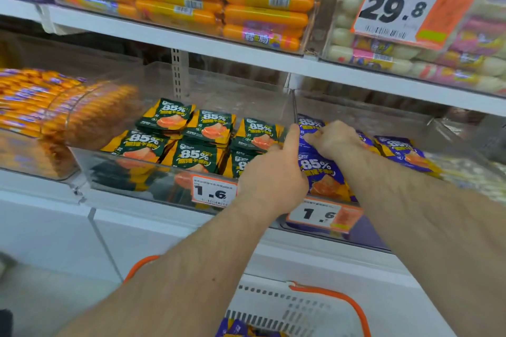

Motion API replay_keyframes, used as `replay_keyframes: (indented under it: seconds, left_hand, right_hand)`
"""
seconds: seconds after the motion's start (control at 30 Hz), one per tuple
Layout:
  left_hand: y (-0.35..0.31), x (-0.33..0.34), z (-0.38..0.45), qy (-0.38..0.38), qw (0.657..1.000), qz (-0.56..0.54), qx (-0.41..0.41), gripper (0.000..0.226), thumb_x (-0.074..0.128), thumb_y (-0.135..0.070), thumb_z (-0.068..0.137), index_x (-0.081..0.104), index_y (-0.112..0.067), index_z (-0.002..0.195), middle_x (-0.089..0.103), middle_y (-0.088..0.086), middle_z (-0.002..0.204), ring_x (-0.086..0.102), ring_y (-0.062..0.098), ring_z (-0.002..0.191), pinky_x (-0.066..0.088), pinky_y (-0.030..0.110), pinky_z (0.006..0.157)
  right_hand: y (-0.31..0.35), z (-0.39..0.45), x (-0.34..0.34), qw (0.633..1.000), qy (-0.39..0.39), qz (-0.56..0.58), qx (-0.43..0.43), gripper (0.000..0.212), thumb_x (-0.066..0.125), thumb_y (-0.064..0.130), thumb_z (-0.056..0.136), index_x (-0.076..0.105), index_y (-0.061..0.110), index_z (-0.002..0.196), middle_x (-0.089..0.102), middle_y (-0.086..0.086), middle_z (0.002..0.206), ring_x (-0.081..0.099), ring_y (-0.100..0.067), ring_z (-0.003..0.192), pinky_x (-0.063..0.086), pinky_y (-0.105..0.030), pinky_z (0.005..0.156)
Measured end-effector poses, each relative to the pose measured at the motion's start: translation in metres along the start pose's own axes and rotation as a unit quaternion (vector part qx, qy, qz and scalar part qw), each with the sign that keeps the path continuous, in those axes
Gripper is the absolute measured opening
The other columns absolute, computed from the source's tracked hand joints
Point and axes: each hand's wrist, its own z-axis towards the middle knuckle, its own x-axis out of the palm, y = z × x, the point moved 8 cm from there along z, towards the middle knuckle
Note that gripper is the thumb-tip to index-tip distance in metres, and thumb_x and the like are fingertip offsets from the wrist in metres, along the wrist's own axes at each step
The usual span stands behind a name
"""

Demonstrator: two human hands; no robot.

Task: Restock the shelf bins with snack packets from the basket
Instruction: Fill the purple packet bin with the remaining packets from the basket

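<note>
Both arms reach into the clear bin [364, 123] holding purple snack packets [321, 169] on the middle shelf. Right hand [335, 139] sits deep in that bin, fingers curled down onto the purple packets, pinching or pressing them; exact grip cannot be told since the fingertips are hidden. Left hand [273, 172] is at the bin's front left corner, one finger straight and pointing up along the divider wall, the other fingers curled out of sight; whether it holds a packet cannot be told. Just left of the purple bin, a second clear bin [131, 183] carries green snack packets [194, 156] stacked in rows. Orange price tags [215, 191] reading 1.6 are fixed on both bin fronts. Below the purple bin, at the bottom edge, the white basket [276, 306] with orange handle [342, 301] holds a few more purple packets. Above the purple bin, the upper shelf has orange sausage packs [268, 0] and a 29.8 tag [397, 5]. Far left of the bin, more orange sausages, blurred.
</note>
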Motion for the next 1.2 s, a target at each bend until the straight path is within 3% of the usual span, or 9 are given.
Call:
replay_keyframes:
  seconds: [0.13, 0.3, 0.4, 0.5, 0.6, 0.7, 0.87, 1.03, 1.2]
  left_hand:
    - [-0.001, -0.003, 0.0, 0.003, 1.0, -0.016, 0.001, 0.079, 0.052, -0.031, 0.093, 0.0, -0.029, 0.153, 0.051, 0.011, 0.134, 0.059, 0.034, 0.108, 0.05, 0.041, 0.081]
    - [0.0, -0.004, 0.0, 0.005, 0.999, -0.05, -0.003, 0.075, 0.051, -0.035, 0.094, 0.006, -0.028, 0.154, 0.047, 0.014, 0.136, 0.058, 0.033, 0.109, 0.051, 0.042, 0.086]
    - [-0.007, -0.022, -0.008, -0.053, 0.994, -0.089, 0.023, 0.07, 0.057, -0.028, 0.09, 0.025, -0.017, 0.151, 0.043, 0.014, 0.14, 0.049, 0.032, 0.123, 0.044, 0.043, 0.1]
    - [-0.03, -0.051, -0.048, -0.185, 0.967, -0.073, 0.157, 0.051, 0.059, -0.013, 0.079, 0.054, -0.006, 0.129, 0.055, 0.014, 0.122, 0.058, 0.033, 0.107, 0.048, 0.044, 0.09]
    - [-0.027, -0.041, -0.099, -0.195, 0.956, -0.1, 0.198, 0.045, 0.053, -0.013, 0.072, 0.06, -0.005, 0.116, 0.059, 0.012, 0.113, 0.058, 0.031, 0.101, 0.048, 0.042, 0.084]
    - [0.007, 0.011, -0.142, -0.099, 0.978, -0.126, 0.131, 0.045, 0.051, -0.017, 0.074, 0.059, -0.006, 0.117, 0.057, 0.01, 0.116, 0.06, 0.029, 0.098, 0.051, 0.039, 0.082]
    - [0.069, 0.091, -0.203, 0.086, 0.98, -0.17, -0.055, 0.039, 0.056, -0.009, 0.088, 0.055, -0.02, 0.126, 0.052, -0.006, 0.12, 0.058, 0.009, 0.087, 0.047, 0.028, 0.079]
    - [0.1, 0.124, -0.235, 0.153, 0.956, -0.201, -0.148, 0.036, 0.052, -0.005, 0.092, 0.054, -0.021, 0.124, 0.054, -0.007, 0.112, 0.054, 0.007, 0.082, 0.047, 0.027, 0.071]
    - [0.12, 0.139, -0.243, 0.165, 0.947, -0.189, -0.199, 0.03, 0.054, -0.011, 0.093, 0.054, -0.026, 0.119, 0.053, -0.015, 0.106, 0.052, 0.004, 0.079, 0.038, 0.016, 0.063]
  right_hand:
    - [-0.002, -0.015, -0.014, 0.999, -0.017, 0.023, -0.016, 0.054, 0.057, 0.055, 0.091, 0.061, 0.016, 0.129, 0.063, -0.01, 0.125, 0.059, -0.031, 0.112, 0.041, -0.033, 0.076]
    - [-0.003, -0.071, -0.058, 0.971, -0.157, 0.166, -0.074, 0.023, 0.058, 0.032, 0.095, 0.072, 0.017, 0.104, 0.072, -0.005, 0.106, 0.063, -0.025, 0.101, 0.041, -0.027, 0.074]
    - [0.002, -0.126, -0.085, 0.907, -0.301, 0.236, -0.176, 0.017, 0.056, 0.019, 0.089, 0.072, 0.015, 0.085, 0.07, -0.005, 0.09, 0.062, -0.025, 0.09, 0.037, -0.026, 0.072]
    - [0.009, -0.194, -0.093, 0.818, -0.407, 0.272, -0.3, 0.016, 0.055, 0.015, 0.081, 0.066, 0.008, 0.073, 0.063, -0.009, 0.074, 0.056, -0.025, 0.077, 0.041, -0.033, 0.073]
    - [-0.009, -0.231, -0.059, 0.804, -0.415, 0.314, -0.286, 0.016, 0.054, 0.012, 0.079, 0.062, 0.006, 0.067, 0.058, -0.009, 0.067, 0.051, -0.025, 0.071, 0.038, -0.033, 0.068]
    - [-0.042, -0.242, 0.02, 0.871, -0.31, 0.344, -0.166, 0.02, 0.051, 0.02, 0.077, 0.063, 0.008, 0.066, 0.059, -0.007, 0.068, 0.053, -0.025, 0.071, 0.039, -0.033, 0.066]
    - [-0.1, -0.277, 0.176, 0.963, 0.03, 0.261, 0.056, 0.02, 0.055, 0.015, 0.088, 0.066, 0.011, 0.072, 0.069, -0.011, 0.084, 0.063, -0.031, 0.083, 0.039, -0.025, 0.065]
    - [-0.161, -0.344, 0.28, 0.92, 0.316, 0.161, 0.169, 0.019, 0.053, 0.013, 0.089, 0.041, 0.013, 0.075, 0.04, 0.0, 0.061, 0.037, -0.013, 0.049, 0.035, -0.028, 0.04]
    - [-0.202, -0.38, 0.33, 0.87, 0.387, 0.137, 0.273, 0.036, 0.066, 0.028, 0.083, 0.035, 0.019, 0.068, 0.04, 0.005, 0.055, 0.042, -0.014, 0.048, 0.034, -0.023, 0.041]
